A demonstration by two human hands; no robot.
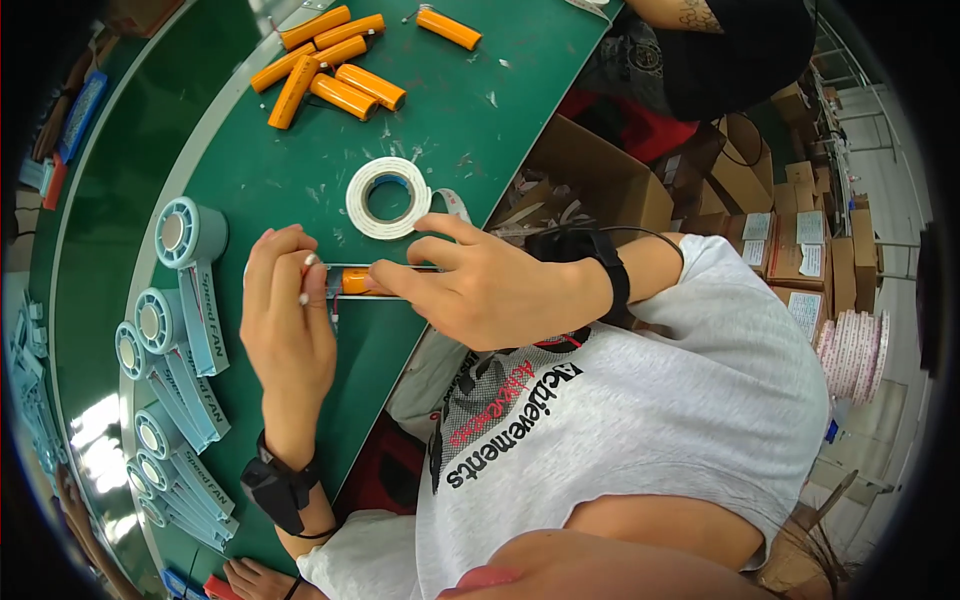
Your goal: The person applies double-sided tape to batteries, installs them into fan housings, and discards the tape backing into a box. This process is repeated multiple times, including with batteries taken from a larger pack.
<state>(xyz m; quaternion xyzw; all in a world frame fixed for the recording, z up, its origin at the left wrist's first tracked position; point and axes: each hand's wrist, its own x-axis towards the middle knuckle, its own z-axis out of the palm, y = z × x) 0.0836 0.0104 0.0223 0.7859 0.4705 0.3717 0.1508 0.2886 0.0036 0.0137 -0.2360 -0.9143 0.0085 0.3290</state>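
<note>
A light-blue handheld fan casing lies between my hands, its far edge (345,266) visible and its ends mostly covered. Inside it shows an orange cylindrical battery (355,281), with a thin wire hanging beside it. My left hand (285,315) closes over the casing's left end, where small white pieces show at the fingertips; I cannot tell exactly what they are. From the right, my right hand (485,285) has its fingers bent onto the battery and the casing. Just beyond them lies a roll of white tape (362,209), its loose end trailing toward my right hand.
Several orange batteries (343,97) lie at the far end of the green table (290,180). Light-blue fans (190,235) line its left side. Cardboard boxes (640,205) stand at right. Another person's arm (675,14) is at the top; another hand (255,578) is at the bottom left.
</note>
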